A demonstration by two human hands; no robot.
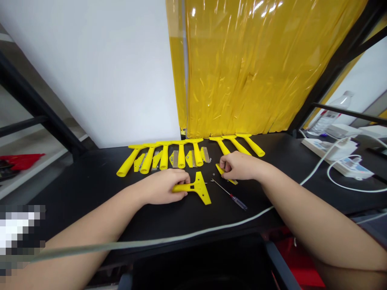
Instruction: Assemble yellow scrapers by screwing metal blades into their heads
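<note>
My left hand [167,186] is wrapped round the handle of a yellow scraper [200,188], its wide head pointing right. To the right, my right hand [238,166] has its fingers closed on a small yellow plate [219,169], partly hidden beneath them. On the black table between the hands lies a screwdriver [237,200] with a clear handle. A tiny ring-like part [213,174] rests just left of my right fingers. Behind my left hand stands a row of yellow scraper handles [163,157], with yellow plates and metal blades [191,158] beside them.
Three more yellow scraper handles [255,146] lie behind my right hand. A white cable [193,233] runs across the front. Power strips [341,159] and a plastic bottle [329,114] stand at the right. Yellow plastic curtain [256,72] and a white panel [121,72] border the table's back.
</note>
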